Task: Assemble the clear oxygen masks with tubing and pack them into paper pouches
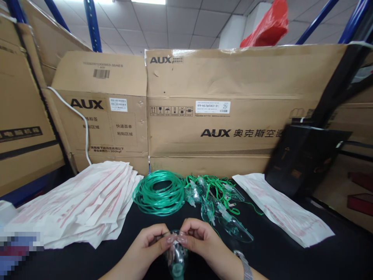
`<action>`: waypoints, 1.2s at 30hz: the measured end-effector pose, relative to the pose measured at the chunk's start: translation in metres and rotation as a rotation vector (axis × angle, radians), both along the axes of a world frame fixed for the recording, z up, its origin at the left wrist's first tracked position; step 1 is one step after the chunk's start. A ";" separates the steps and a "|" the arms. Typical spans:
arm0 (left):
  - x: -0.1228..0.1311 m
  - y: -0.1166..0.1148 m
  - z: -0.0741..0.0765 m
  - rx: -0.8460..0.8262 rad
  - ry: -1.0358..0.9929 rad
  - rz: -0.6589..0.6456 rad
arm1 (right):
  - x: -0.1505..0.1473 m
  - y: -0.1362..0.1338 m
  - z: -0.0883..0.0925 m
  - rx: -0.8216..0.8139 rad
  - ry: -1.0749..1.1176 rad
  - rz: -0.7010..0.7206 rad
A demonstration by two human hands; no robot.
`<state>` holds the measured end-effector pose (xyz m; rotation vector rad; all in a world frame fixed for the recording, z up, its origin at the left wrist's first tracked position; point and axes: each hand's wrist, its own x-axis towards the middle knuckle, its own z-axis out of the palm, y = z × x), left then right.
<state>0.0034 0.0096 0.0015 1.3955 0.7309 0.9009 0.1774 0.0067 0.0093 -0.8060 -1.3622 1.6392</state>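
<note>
At the bottom centre of the frame, a clear mask (176,258) is held just above the black worktop (285,256), its green-tinted port toward the bottom edge. The left hand (154,241) pinches the far end of it between thumb and bent fingers; the right hand (201,238) pinches the same end from the other side, the two thumbs nearly meeting. A metal-coloured band (247,268) circles the right wrist.

Beyond the hands, left of centre, lies a loose coil (157,206) of green tubing. Just beside it, right of centre, more masks (233,227) sit in a heap, tangled with green straps (215,182); one mask lies at the near edge of the heap, closest to the right hand.

Across the left of the frame, white pouches (87,210) with reddish print are fanned in an overlapping pile. At right, a single pouch (285,214) lies at a slant, and behind it leans a black bag (303,163).

Over the middle of the frame, AUX cardboard (233,116) forms a wall, with a white cable (86,132) hanging down its left part. Red plastic (269,25) shows at upper right.
</note>
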 end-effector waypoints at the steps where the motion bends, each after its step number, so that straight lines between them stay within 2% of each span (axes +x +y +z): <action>1: 0.000 0.001 -0.001 -0.011 -0.002 -0.004 | 0.000 0.000 0.000 0.002 0.004 -0.005; 5: 0.003 0.001 -0.003 -0.034 -0.009 -0.013 | 0.000 0.000 0.000 -0.003 0.017 -0.035; 14: 0.008 -0.009 0.000 0.028 -0.037 0.087 | -0.001 -0.001 0.003 0.040 -0.021 -0.047; 19: 0.005 -0.005 0.000 0.015 -0.032 0.025 | -0.001 -0.001 0.003 0.020 -0.019 -0.052; 26: 0.003 -0.005 0.004 -0.037 -0.079 0.024 | -0.001 -0.002 0.003 -0.011 -0.031 -0.034; 36: 0.004 -0.002 0.000 -0.099 -0.117 -0.042 | 0.001 0.000 0.003 0.015 0.001 -0.051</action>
